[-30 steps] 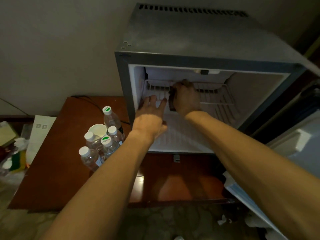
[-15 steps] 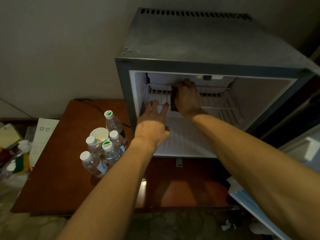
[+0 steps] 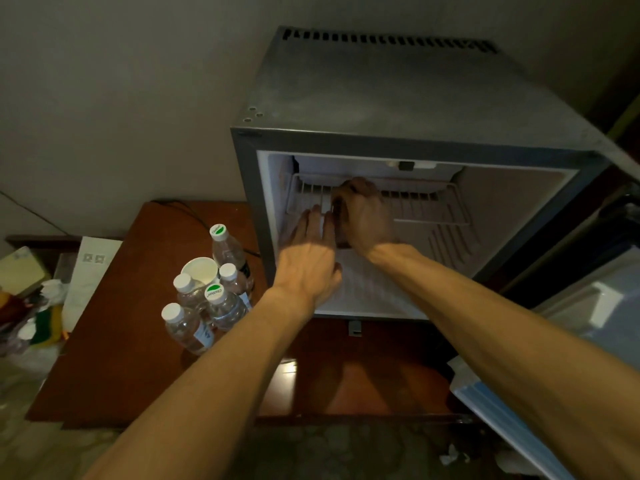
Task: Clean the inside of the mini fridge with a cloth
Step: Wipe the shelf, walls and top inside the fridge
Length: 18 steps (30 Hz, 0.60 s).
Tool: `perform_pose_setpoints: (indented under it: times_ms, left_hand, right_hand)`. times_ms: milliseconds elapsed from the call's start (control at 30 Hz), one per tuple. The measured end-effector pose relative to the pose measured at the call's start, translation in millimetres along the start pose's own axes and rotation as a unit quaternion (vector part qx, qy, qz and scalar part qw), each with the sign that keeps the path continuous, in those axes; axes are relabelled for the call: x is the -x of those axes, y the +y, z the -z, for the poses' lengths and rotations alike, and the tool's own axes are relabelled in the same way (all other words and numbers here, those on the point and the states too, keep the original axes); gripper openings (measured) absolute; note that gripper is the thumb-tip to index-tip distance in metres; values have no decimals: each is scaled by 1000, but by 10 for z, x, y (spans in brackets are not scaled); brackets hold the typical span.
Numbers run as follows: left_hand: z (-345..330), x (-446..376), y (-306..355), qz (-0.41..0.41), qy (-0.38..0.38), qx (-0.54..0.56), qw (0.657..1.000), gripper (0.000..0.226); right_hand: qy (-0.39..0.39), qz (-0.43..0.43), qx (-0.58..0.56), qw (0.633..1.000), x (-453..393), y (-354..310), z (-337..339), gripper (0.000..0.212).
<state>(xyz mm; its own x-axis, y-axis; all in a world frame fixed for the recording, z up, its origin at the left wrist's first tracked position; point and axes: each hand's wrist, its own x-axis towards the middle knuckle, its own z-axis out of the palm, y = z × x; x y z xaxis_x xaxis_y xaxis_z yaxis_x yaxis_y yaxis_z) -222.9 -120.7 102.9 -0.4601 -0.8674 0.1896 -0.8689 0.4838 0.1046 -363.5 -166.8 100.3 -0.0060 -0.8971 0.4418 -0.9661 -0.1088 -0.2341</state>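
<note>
Head view | left hand (image 3: 309,261) flat, fingers spread, against wire shelf (image 3: 429,206) in mini fridge (image 3: 391,109) | right hand (image 3: 363,216) curled round what seems a dark cloth (image 3: 337,223)

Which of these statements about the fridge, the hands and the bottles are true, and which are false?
1. The mini fridge stands open. True.
2. The right hand grips a dark cloth at the wire shelf. True.
3. The left hand holds a bottle. False: its fingers lie flat inside the fridge.
4. The water bottles stand inside the fridge. False: they stand on the wooden table, beside it.
</note>
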Motion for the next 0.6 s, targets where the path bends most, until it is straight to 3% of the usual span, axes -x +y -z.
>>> perform_pose_setpoints:
  times_ms: [233,600]
  left_hand:
    - [123,165,40,2,-55,2,998,76]
    - [159,246,-24,-14,-99,-29,995,61]
  right_hand:
    - [-6,-28,-4,1000,-309,-3,-54,22]
    - [1,57,-115,992,-162,-83,-72,21]
